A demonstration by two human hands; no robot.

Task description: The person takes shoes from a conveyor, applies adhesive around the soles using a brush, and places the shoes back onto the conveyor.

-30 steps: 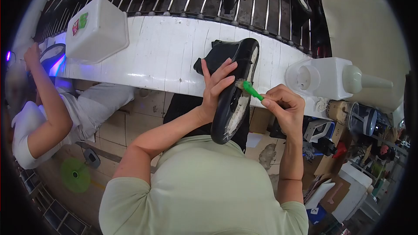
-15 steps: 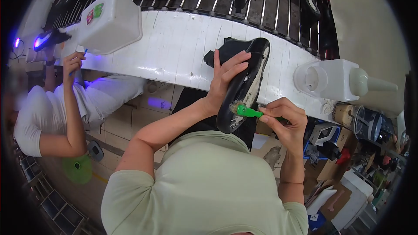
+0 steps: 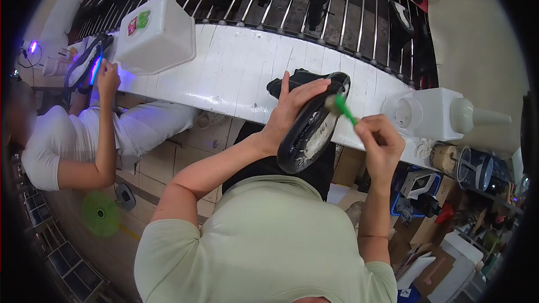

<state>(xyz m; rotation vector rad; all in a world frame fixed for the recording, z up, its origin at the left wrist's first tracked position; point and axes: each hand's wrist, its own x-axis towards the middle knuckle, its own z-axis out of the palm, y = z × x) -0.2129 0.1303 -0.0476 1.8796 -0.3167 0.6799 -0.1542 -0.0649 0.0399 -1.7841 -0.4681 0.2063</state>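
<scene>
Shoe (image 3: 307, 129): light, stiff sole, likely glue-slick; your left hand (image 3: 293, 106) clasps its upper, right hand (image 3: 380, 143) fisted on brush (image 3: 341, 106) at 3 o'clock.

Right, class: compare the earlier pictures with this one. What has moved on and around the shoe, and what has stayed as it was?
The right hand has swept the green brush from the lower part of the sole up to the far end of the shoe. At the left, the co-worker's hand has gone back up to the bench. Unchanged: the left hand still grips the shoe sole-up, and the white containers stay on the bench.
</scene>
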